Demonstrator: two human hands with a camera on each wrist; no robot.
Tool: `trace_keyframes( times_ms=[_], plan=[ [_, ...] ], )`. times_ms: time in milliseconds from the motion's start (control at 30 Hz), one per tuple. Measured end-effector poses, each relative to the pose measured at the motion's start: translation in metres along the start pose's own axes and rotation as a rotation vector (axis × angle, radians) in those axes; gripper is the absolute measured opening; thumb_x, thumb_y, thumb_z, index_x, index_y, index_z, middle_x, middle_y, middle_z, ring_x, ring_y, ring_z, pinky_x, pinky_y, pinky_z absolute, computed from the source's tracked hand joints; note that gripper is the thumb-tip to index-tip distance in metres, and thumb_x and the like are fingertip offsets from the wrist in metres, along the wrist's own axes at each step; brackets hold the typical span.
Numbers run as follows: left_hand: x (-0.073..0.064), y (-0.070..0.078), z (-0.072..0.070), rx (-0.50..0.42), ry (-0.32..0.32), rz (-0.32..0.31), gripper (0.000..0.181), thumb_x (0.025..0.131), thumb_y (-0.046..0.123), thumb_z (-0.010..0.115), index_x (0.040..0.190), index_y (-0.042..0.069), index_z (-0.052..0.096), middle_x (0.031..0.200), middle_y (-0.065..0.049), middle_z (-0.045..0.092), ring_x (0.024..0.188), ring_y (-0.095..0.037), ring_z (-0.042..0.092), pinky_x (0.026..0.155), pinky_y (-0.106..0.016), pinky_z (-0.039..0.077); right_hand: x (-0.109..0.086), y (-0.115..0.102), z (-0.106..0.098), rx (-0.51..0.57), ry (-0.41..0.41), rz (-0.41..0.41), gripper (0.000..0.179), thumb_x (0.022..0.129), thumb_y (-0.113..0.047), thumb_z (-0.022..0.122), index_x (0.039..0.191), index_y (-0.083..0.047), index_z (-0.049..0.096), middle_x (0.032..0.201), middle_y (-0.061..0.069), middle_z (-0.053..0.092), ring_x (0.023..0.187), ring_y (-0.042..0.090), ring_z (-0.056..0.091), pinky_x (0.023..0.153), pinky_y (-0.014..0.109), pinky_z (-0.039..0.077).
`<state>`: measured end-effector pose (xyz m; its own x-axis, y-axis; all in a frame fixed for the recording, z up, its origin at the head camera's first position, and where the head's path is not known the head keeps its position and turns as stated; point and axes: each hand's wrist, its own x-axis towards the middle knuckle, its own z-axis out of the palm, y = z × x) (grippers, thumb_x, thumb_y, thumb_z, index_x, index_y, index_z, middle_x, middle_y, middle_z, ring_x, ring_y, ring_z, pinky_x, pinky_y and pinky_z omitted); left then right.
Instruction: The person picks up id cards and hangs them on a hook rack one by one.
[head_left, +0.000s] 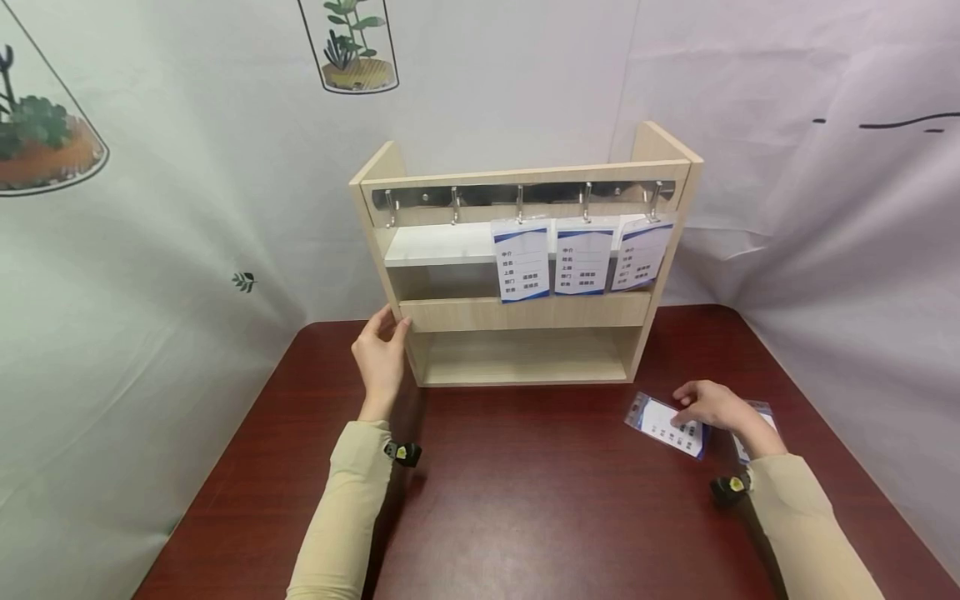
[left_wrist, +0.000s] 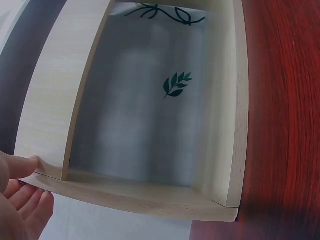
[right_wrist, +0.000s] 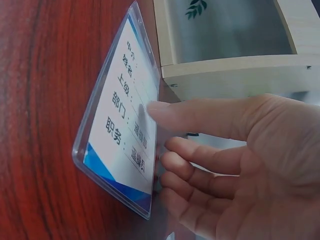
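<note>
A pale wooden shelf rack (head_left: 525, 313) stands upright on the table. Three clear-sleeved badge cards (head_left: 522, 262) hang side by side from its hooks, toward the right. My left hand (head_left: 380, 354) grips the rack's left side, thumb on the front board and fingers around the outer edge, as the left wrist view also shows. Over a loose badge card (right_wrist: 120, 117) on the table, my right hand (head_left: 716, 406) holds its thumb above the printed face. Its other fingers bend loosely near the card's edge; whether they touch it is unclear. Another badge card (head_left: 763, 410) lies partly behind the right wrist.
A metal strip with several hooks (head_left: 454, 205) runs across the rack's upper front; the two left hooks carry no card. The dark red table (head_left: 525, 492) reaches toward me. White printed cloth (head_left: 225, 208) hangs behind and along both sides.
</note>
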<state>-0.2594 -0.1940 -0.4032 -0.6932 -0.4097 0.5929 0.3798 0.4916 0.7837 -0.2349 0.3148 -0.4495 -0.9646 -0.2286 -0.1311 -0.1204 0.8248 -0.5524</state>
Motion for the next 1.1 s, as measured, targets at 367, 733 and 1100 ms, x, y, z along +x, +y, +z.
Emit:
trace_keyframes(
  times_ms=[367,733,1100],
  plan=[
    [0.0,0.0009,0.0008,-0.007,0.006,-0.008,0.037,0.092,0.014,0.075,0.127,0.001,0.068,0.114,-0.015,0.073,0.1,-0.025,0.071,0.081,-0.039,0.055,0.0015,-0.0001,0.0017,0.06,-0.06,-0.009,0.032,0.074,-0.004,0.082,0.096,0.012,0.065,0.078,0.003,0.054,0.075,0.02,0.052,0.068,0.032,0.044],
    [-0.0013,-0.0009,0.0013,0.0,0.009,-0.006,0.038,0.093,0.014,0.075,0.127,0.002,0.068,0.113,-0.015,0.073,0.1,-0.024,0.071,0.078,-0.029,0.054,0.0015,0.0018,0.0019,0.124,-0.12,-0.036,0.027,0.076,0.001,0.081,0.093,0.011,0.064,0.076,0.002,0.052,0.073,0.018,0.051,0.065,0.031,0.044],
    [-0.0011,-0.0017,0.0017,-0.012,0.008,-0.009,0.038,0.093,0.015,0.075,0.128,0.001,0.068,0.114,-0.018,0.072,0.101,-0.027,0.071,0.082,-0.042,0.057,0.0,0.001,0.0043,0.11,-0.105,-0.032,0.028,0.075,-0.001,0.082,0.093,0.01,0.063,0.076,0.003,0.051,0.074,0.018,0.052,0.065,0.031,0.043]
  ],
)
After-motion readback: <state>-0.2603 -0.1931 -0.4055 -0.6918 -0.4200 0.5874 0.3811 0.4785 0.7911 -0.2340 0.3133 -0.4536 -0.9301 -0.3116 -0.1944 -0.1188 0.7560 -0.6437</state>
